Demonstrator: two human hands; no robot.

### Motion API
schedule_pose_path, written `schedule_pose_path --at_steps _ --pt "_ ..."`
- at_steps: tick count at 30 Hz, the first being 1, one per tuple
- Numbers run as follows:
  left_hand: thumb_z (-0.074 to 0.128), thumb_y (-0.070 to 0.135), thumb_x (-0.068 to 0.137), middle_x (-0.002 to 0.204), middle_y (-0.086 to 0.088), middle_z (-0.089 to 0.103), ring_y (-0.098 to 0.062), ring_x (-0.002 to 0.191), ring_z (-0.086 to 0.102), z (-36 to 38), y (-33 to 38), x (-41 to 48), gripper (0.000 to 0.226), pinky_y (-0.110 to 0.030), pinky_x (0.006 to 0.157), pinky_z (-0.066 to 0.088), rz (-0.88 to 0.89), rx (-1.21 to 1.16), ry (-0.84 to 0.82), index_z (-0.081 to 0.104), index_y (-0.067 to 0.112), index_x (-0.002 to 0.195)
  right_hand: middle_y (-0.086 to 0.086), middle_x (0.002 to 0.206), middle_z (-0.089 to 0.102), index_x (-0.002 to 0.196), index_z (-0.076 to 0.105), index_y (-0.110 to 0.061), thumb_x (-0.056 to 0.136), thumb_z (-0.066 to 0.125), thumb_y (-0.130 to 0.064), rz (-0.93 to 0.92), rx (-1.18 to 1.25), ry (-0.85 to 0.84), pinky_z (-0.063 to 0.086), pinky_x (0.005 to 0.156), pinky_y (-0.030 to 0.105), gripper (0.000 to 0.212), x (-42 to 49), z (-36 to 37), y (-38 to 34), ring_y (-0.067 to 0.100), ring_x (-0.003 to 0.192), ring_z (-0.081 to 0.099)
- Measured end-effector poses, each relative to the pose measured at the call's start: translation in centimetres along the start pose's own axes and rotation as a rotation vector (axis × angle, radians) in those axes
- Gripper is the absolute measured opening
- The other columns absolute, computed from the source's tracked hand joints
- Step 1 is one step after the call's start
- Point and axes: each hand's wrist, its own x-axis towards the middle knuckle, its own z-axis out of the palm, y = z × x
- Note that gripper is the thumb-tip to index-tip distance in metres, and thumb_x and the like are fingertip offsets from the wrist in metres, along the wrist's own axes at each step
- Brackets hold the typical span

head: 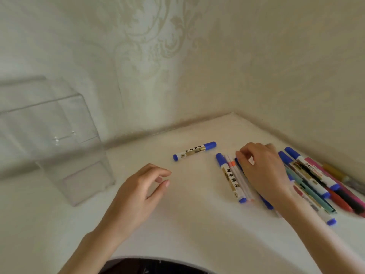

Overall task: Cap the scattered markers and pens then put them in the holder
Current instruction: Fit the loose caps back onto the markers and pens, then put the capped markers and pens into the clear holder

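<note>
A clear plastic holder [59, 139] stands at the left on the white table. One blue-capped white marker [194, 150] lies alone in the middle. Another blue-capped marker [230, 177] lies beside thin white pens [238, 175]. My right hand [262, 171] reaches over this group, its fingers curled down on a dark blue pen [264, 202] that runs under the palm. My left hand [144, 186] hovers over the table with loosely curled fingers and holds nothing. Several more markers and pens [316, 180] lie in a heap at the right.
The white table [177, 224] meets patterned wallpaper in a corner at the back right. The heap of pens reaches the wall on the right. A dark object [150, 266] shows at the bottom edge near my body.
</note>
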Motion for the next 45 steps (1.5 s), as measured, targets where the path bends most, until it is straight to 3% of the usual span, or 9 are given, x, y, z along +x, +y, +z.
schedule_pose_path --at_steps 6,10,12,15,25,30,35,40,45 --pt "0.051 0.056 0.08 0.074 0.014 0.062 -0.004 0.067 0.06 -7.8 -1.1 -6.3 0.038 -0.023 0.051 0.043 -0.223 0.317 0.469 0.062 0.019 0.077 -0.01 0.098 0.063 0.1 0.059 -0.022 0.087 0.058 -0.031 -0.413 0.535 -0.131 0.041 0.077 0.012 0.016 0.8 1.2 -12.3 0.003 0.094 0.056" --pt "0.063 0.051 0.07 0.113 0.004 0.053 -0.014 0.092 0.058 -10.2 -3.8 -6.7 0.055 -0.038 0.076 0.051 -0.428 0.207 0.751 0.05 0.017 0.112 -0.011 0.134 0.046 0.131 0.041 -0.032 0.086 0.058 -0.039 -0.471 0.869 -0.422 0.042 0.099 0.024 0.048 0.7 4.6 -19.2 0.003 0.119 0.048" --pt "0.064 0.048 0.07 0.129 0.017 0.034 -0.008 0.113 0.047 -10.8 -4.6 -6.2 0.074 -0.033 0.088 0.045 -0.408 0.034 0.709 0.03 0.037 0.135 -0.014 0.143 0.038 0.139 0.032 -0.035 0.089 0.054 -0.039 -0.444 1.037 -0.512 0.036 0.106 0.026 0.054 -0.3 6.0 -21.2 0.003 0.127 0.042" --pt "0.063 0.047 0.076 0.138 0.029 0.028 -0.004 0.127 0.039 -10.8 -4.9 -5.2 0.08 -0.035 0.094 0.044 -0.293 -0.125 0.567 0.01 0.059 0.135 -0.012 0.149 0.032 0.144 0.025 -0.031 0.093 0.048 -0.036 -0.43 1.153 -0.499 0.032 0.104 0.011 0.056 -1.8 7.0 -22.2 -0.002 0.133 0.033" --pt "0.065 0.033 0.076 0.143 0.017 0.033 -0.006 0.133 0.036 -7.0 -3.6 -0.7 0.083 -0.047 0.097 0.046 -0.156 -0.306 0.394 0.013 0.054 0.138 -0.02 0.145 0.032 0.138 0.03 -0.041 0.092 0.046 -0.037 -0.345 1.132 -0.246 0.035 0.097 0.008 0.048 -1.6 5.6 -16.8 -0.009 0.13 0.033" --pt "0.064 0.043 0.078 0.146 0.002 0.033 -0.005 0.137 0.028 -7.0 -1.2 1.1 0.078 -0.027 0.112 0.026 -0.045 -0.181 0.44 0.027 0.019 0.143 -0.021 0.147 0.03 0.135 0.039 -0.041 0.09 0.042 -0.046 -0.369 1.02 -0.098 0.025 0.112 0.027 0.045 -1.2 3.1 -15.0 -0.01 0.134 0.023" --pt "0.058 0.049 0.075 0.145 0.022 0.033 0.01 0.132 0.026 -9.4 0.7 3.3 0.074 -0.004 0.103 0.024 -0.038 -0.443 0.395 0.031 0.03 0.142 -0.029 0.141 0.034 0.133 0.036 -0.046 0.097 0.035 -0.041 -0.463 1.091 -0.055 0.022 0.106 0.016 0.036 0.3 0.2 -16.1 -0.011 0.134 0.023" --pt "0.064 0.052 0.066 0.144 0.024 0.023 0.006 0.133 0.026 -11.3 0.2 6.7 0.08 -0.032 0.114 0.023 -0.043 -0.49 0.207 0.015 0.06 0.13 -0.015 0.145 0.038 0.13 0.031 -0.047 0.098 0.034 -0.037 -0.446 1.163 -0.077 0.028 0.092 -0.003 0.034 3.8 -1.0 -18.1 -0.014 0.127 0.032" --pt "0.069 0.057 0.057 0.136 0.015 0.027 -0.005 0.124 0.036 -11.9 -0.9 9.2 0.103 -0.038 0.106 0.034 -0.077 -0.387 0.172 0.002 0.059 0.135 -0.01 0.134 0.038 0.136 0.027 -0.052 0.097 0.034 -0.046 -0.387 1.151 -0.077 0.031 0.105 0.031 0.041 6.2 -0.6 -18.8 0.01 0.127 0.041"
